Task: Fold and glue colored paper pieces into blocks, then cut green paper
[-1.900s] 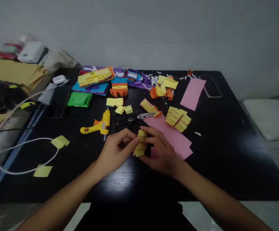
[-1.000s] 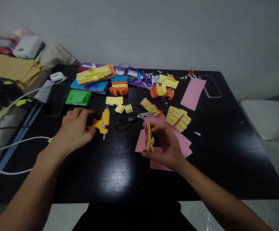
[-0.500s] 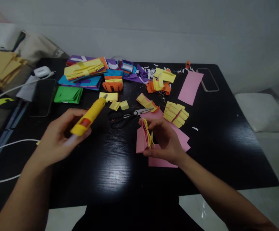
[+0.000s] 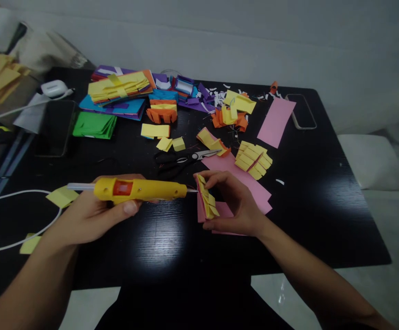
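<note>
Gripping yellow glue gun (image 4: 147, 189), my left hand's (image 4: 96, 211) fingers curl round it; my right (image 4: 235, 204) pinches pleated paper piece (image 4: 206, 197).

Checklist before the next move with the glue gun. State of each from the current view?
1. Glue gun held in the left hand: ok.
2. Glue stick loaded, sticking out of the back: ok.
3. Folded yellow-and-pink piece held by the right hand: ok.
4. Nozzle lined up with the piece: ok, tip at its pink side; actual contact cannot tell.
5. Right-hand fingers well clear of the nozzle: not ok in my judgement, they grip the piece close to the tip.
6. Gun hot, glue flowing: cannot tell.
</note>
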Tool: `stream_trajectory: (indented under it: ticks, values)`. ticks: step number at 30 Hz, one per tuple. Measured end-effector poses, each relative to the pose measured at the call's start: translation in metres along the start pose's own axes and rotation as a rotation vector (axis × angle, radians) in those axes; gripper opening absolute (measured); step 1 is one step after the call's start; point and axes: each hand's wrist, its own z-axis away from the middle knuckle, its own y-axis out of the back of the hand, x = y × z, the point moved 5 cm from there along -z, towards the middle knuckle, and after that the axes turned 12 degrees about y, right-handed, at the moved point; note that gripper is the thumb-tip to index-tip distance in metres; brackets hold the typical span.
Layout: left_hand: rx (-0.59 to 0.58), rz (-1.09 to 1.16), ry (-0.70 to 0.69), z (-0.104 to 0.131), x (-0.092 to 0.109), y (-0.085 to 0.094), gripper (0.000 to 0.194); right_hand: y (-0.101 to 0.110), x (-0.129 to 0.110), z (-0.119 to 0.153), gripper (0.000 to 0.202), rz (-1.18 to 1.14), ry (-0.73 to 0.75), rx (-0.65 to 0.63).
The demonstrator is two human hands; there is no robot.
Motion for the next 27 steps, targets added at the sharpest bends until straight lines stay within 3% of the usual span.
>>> stream_trajectory:
  ticks: [5, 10, 18, 27]
  values:
    - [-0.037, -0.020, -0.079, -0.0037, 0.0128, -0.0048, 0.015, -0.0005, -0.0004, 0.0004, 0.067, -0.004, 0.008, -0.008]
    - [-0.007, 0.001, -0.031, -0.0061, 0.0068, -0.0018, 0.020, 0.0000, -0.0006, 0.0001, 0.066, 0.019, 0.013, -0.013]
    - [-0.042, -0.023, 0.012, -0.0078, 0.0124, -0.0044, 0.010, 0.0001, -0.0019, -0.0007, 0.066, 0.038, -0.004, -0.019]
    - [-0.042, 0.033, 0.022, -0.0057, 0.0061, -0.0030, 0.017, -0.0005, -0.0006, 0.0001, 0.066, 0.047, -0.014, -0.038]
